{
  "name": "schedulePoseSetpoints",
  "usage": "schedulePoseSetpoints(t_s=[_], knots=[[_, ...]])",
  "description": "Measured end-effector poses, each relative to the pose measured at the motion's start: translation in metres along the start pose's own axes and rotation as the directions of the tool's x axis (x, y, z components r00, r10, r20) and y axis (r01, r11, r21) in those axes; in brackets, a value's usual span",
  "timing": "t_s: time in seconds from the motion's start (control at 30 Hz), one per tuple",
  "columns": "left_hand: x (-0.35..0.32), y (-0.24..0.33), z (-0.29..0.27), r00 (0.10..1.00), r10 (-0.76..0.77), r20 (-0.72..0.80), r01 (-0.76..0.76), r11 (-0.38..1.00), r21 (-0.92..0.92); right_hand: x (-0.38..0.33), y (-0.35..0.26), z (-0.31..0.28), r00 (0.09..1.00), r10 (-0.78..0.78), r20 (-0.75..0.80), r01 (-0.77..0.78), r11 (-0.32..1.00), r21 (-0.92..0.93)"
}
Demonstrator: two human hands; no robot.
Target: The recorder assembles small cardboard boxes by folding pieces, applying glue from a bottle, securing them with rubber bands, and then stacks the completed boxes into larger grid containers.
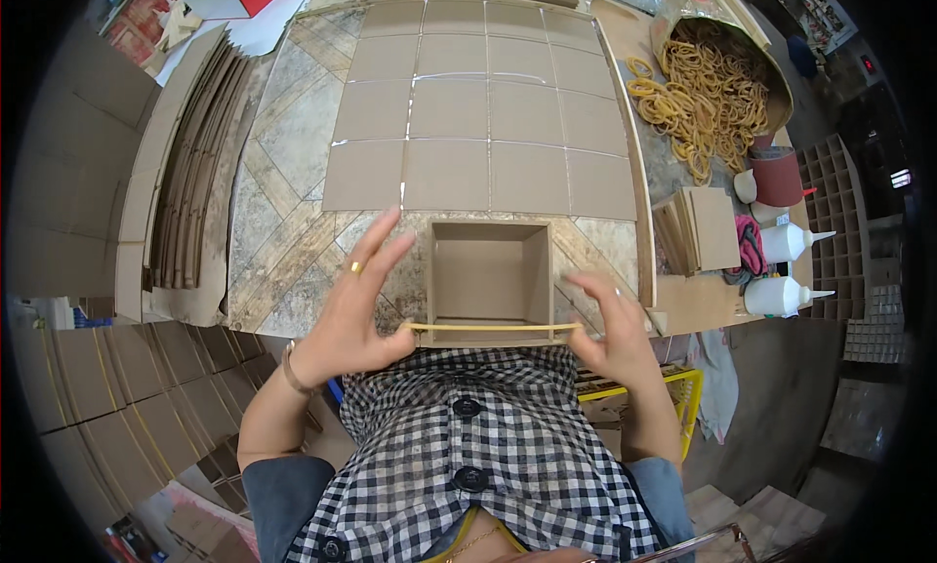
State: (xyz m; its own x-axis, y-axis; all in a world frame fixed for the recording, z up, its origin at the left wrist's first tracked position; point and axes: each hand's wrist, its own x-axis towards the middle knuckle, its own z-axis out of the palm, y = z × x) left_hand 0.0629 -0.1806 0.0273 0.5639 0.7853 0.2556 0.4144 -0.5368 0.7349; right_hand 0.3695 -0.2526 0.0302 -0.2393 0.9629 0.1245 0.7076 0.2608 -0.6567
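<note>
A small open-topped box [490,273] of brown board stands at the table's near edge, right in front of me. Across its near side runs a yellow rubber band [493,327], pulled taut between my two thumbs. At the box's left, my left hand [363,304] holds one end of the band at its thumb, its other fingers raised and spread. My right hand [613,327] has the opposite end on its thumb at the box's right, with the fingers lifted. Whether the band passes behind the box's far wall cannot be seen.
Beyond the box lies a grid of brown board panels [449,109]. Flat cardboard sheets [195,163] are stacked at the left. On the right are a sack of rubber bands [717,100], small board pieces [705,229] and two white squeeze bottles [776,297].
</note>
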Motion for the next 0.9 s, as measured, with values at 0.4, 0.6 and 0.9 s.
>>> schedulePoseSetpoints(t_s=[0.4, 0.6, 0.9], knots=[[0.04, -0.04, 0.025, 0.988, -0.086, -0.128, 0.034, 0.931, -0.363, 0.068, 0.026, 0.026, 0.963, 0.106, -0.248, -0.02, 0.945, 0.327], [0.072, -0.078, 0.025, 0.995, -0.073, 0.07, 0.099, 0.847, -0.523, 0.098, 0.04, 0.022, 0.979, 0.202, -0.039, -0.152, 0.835, 0.529], [0.005, -0.028, 0.0, 0.931, -0.056, -0.361, 0.066, 0.998, 0.015, 0.038, 0.037, 0.054, 0.986, 0.163, 0.027, -0.139, 0.726, 0.673]])
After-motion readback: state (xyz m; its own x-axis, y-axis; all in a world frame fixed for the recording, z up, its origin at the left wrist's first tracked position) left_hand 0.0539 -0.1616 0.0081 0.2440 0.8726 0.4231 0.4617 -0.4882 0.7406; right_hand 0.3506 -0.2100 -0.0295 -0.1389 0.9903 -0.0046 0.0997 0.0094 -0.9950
